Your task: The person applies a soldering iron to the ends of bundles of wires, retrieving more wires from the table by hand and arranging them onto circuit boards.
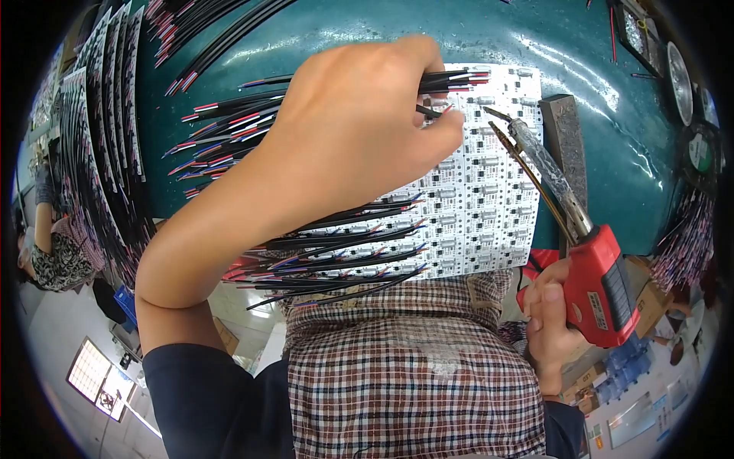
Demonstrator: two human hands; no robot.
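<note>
A white panel of small circuit boards point(489, 176) lies before me, with rows of black cables point(352, 237) across its left and near parts. My left hand point(367, 115) reaches over the panel, closed. Its thumb and forefinger pinch a black cable point(430, 112) with thin coloured wire ends, and a bundle of similar cables point(451, 79) sticks out from under its fingers. My right hand point(549, 317) grips the handle of a red soldering gun point(600, 287). The gun's tip and thin brass tube point at the panel, just right of the left fingertips. Whether the tip touches a board I cannot tell.
A grey metal bar point(564, 145) lies at the panel's right edge on the green tabletop point(336, 34). Stacks of wired panels point(103, 130) stand at left; more cables point(229, 38) lie at the back. A round metal dish point(679, 83) is far right. Another person point(57, 245) sits at left.
</note>
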